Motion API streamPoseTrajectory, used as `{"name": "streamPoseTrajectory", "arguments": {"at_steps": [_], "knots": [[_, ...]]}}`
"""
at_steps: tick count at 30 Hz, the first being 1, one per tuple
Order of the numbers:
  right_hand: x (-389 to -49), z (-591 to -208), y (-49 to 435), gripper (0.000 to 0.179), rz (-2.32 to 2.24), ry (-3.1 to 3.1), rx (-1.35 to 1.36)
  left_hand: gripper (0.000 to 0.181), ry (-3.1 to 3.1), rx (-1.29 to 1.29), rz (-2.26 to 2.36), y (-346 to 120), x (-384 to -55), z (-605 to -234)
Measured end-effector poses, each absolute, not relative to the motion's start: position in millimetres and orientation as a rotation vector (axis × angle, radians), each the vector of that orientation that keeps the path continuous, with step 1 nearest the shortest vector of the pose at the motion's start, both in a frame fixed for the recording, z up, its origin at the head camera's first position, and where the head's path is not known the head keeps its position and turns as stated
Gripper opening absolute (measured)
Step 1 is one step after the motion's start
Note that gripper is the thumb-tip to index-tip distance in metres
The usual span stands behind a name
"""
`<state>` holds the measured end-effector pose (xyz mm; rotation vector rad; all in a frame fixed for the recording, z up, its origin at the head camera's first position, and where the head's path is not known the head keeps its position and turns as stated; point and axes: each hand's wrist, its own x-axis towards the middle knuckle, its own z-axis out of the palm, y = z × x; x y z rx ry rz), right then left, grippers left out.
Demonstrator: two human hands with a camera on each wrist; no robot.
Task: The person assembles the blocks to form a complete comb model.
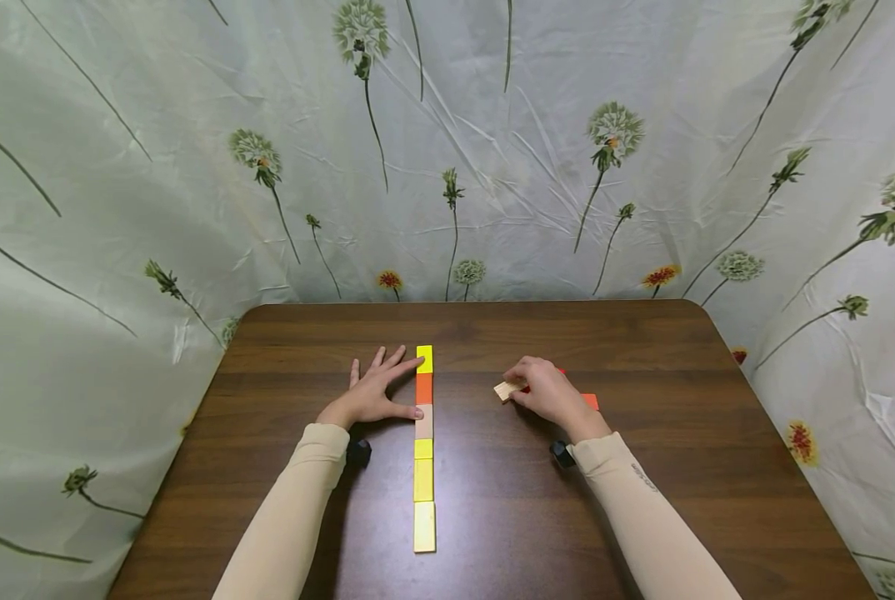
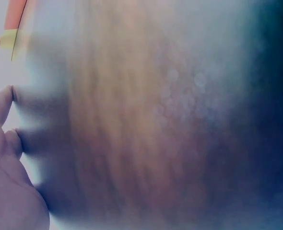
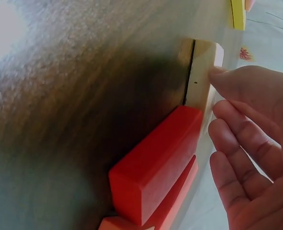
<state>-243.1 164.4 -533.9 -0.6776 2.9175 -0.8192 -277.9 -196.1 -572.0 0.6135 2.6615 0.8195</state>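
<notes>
A straight row of blocks runs up the table in the head view: a yellow block (image 1: 426,351) at the far end, then an orange block (image 1: 424,389), a pale block (image 1: 424,427) and several yellowish blocks (image 1: 423,481) nearer. Spread wide, my left hand (image 1: 371,395) touches the far yellow block with the index finger and the pale block with the thumb. To the right, my right hand (image 1: 552,393) pinches a plain wooden block (image 3: 201,76) between thumb and fingers. Against its end lies a red block (image 3: 156,153), partly hidden by the hand in the head view.
Another orange-red block (image 1: 590,401) pokes out beside the right hand. The brown wooden table (image 1: 642,533) has rounded far corners, and a flower-printed curtain (image 1: 447,125) hangs right behind its back edge. Much of the left wrist view is blurred.
</notes>
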Motion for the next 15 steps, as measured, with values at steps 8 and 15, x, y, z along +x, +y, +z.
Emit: {"name": "streamPoseTrajectory", "arguments": {"at_steps": [8, 15], "knots": [[-245.4, -536.2, 161.9, 0.024, -0.847, 2.928, -0.637, 0.104, 2.664, 0.608, 0.775, -193.2, -273.7, -563.4], [-247.8, -537.1, 159.4, 0.024, -0.843, 2.941, -0.621, 0.102, 2.669, 0.585, 0.738, -192.2, -273.1, -560.1]]}}
